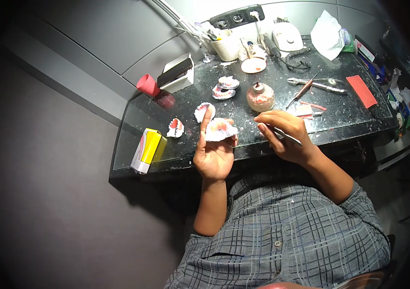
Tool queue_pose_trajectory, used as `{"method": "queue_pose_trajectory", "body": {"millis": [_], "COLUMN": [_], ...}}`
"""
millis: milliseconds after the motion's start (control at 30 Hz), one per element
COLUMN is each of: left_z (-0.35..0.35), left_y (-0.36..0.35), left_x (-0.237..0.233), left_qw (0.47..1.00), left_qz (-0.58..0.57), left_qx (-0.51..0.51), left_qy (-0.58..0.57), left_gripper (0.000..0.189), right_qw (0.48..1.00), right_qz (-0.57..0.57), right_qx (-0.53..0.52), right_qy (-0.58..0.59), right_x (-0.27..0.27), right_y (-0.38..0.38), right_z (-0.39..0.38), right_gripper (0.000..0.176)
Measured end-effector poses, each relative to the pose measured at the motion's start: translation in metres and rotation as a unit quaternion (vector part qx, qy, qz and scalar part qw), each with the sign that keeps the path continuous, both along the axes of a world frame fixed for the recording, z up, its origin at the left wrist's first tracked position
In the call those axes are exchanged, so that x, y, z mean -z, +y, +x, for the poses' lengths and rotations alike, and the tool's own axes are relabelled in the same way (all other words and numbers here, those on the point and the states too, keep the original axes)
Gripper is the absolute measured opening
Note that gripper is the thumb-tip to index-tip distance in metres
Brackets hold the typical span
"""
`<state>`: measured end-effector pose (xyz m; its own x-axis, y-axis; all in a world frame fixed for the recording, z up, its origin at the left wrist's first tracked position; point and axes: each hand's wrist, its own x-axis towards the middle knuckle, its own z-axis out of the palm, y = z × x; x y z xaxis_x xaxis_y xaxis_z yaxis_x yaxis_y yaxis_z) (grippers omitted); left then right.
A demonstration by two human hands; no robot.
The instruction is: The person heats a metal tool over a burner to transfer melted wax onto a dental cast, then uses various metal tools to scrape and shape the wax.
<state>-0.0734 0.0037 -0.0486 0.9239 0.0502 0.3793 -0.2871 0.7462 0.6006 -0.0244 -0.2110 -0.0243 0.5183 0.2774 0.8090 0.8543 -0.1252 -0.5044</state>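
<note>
My left hand [215, 160] is palm up, its fingers wrapped round a white plaster dental cast [221, 131] with pink wax on it. In my right hand [289, 132], a slim metal hand tool [289, 137] is gripped like a pen; its working tip is hard to make out. The two hands are apart. Just beyond my left fingers lies another dental cast [205, 112], and a smaller red-and-white piece [176, 128] rests to its left. A round spirit lamp [261, 98] stands beyond my right hand. Farther back sit stacked dental casts [225, 88].
On the black bench [132, 126] are a yellow-and-white box [146, 151], a red cup [148, 85] and a white tray [178, 74]. Pliers [328, 86], a carving tool [302, 90] and a red wax sheet [361, 91] lie right. A tool holder [226, 48] stands behind.
</note>
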Motion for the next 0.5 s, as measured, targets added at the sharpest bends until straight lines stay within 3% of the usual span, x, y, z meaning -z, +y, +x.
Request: {"method": "queue_pose_trajectory", "body": {"millis": [500], "left_z": [0.0001], "left_y": [0.0049], "left_x": [0.0022], "left_qw": [1.0], "left_qz": [-0.012], "left_qx": [0.017], "left_qy": [-0.002], "left_gripper": [0.082], "right_qw": [1.0], "right_qz": [-0.003], "right_qx": [0.004], "right_qy": [-0.002], "right_x": [0.0007], "right_y": [0.0006], "right_z": [0.0001], "right_gripper": [0.01]}}
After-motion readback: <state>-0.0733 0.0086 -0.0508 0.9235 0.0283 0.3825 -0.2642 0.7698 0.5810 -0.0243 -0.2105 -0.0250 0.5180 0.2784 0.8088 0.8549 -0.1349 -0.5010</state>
